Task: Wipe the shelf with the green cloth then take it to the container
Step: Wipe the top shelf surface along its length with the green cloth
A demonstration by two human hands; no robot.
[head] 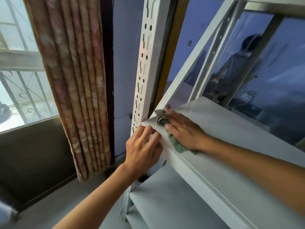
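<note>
Left hand (142,147) reached up from the lower left with its fingers curled loosely against the front corner of the white shelf (231,129), the fingertips pressed on the lip; whether the thumb hooked under the edge could not be made out, since the hand's own back hid it. Beside it to the left hung a patterned curtain (72,76), and the slotted white post (145,63) of the rack rose just behind the fingers. Further right, the right hand (183,129) lay flat and spread on the shelf top near that corner, palm down on the green cloth (177,144). Most of the cloth was covered by the palm; only a crumpled green edge showed along the wrist side and a pale striped bit poked out past the fingertips. Both forearms ran off the bottom and right edges. A lower shelf board (165,195) showed below, partly cut off.
</note>
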